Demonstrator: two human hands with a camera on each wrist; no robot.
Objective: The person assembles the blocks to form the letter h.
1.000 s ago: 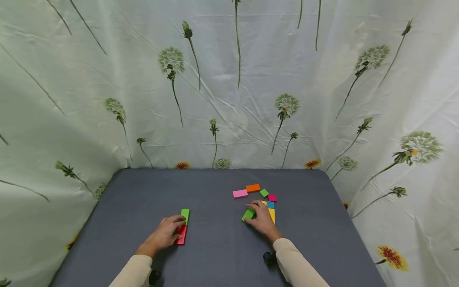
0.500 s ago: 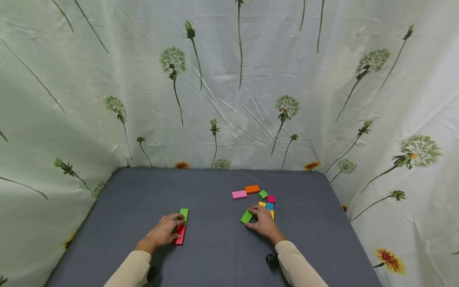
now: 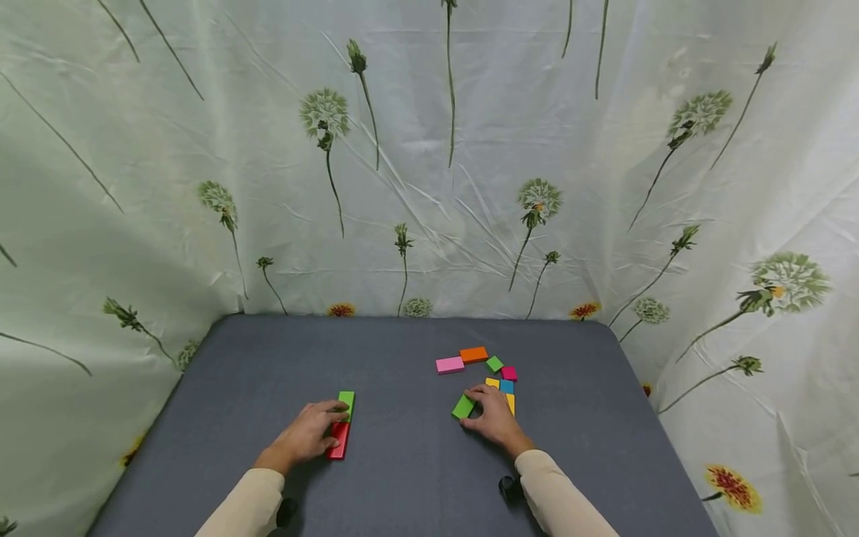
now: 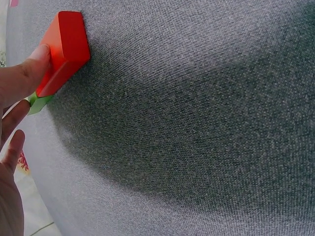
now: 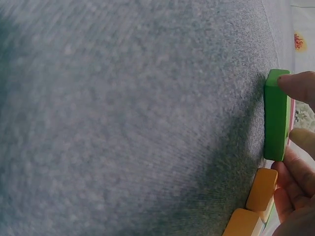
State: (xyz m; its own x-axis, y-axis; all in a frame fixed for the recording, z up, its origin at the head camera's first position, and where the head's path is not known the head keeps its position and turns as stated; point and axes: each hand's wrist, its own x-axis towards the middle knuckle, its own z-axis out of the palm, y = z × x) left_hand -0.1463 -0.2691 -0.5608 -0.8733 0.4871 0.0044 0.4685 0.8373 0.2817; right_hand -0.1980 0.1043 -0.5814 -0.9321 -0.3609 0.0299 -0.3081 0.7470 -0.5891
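Note:
At left in the head view, my left hand (image 3: 305, 434) rests over a red block (image 3: 340, 441) and a light green block (image 3: 346, 399) that lie end to end. The left wrist view shows the thumb (image 4: 40, 59) on the red block's face and the fingers by the light green block (image 4: 39, 103). Right of the middle, my right hand (image 3: 494, 418) pinches a green block (image 3: 463, 406) between thumb and fingers. That green block (image 5: 276, 115) lies tilted to the table's edges, and its right end is partly covered by the fingers.
Beyond the right hand lie a pink block (image 3: 450, 365), an orange block (image 3: 473, 355), a small green block (image 3: 494, 364) and a crimson block (image 3: 509, 374). A blue block (image 3: 506, 386) and yellow blocks (image 3: 511, 403) sit beside the hand. A curtain (image 3: 429, 186) rises behind the grey table (image 3: 403, 492).
The right hand has shifted the green block slightly toward me and to the left, so more of a yellow block shows. The left hand stays over its two blocks.

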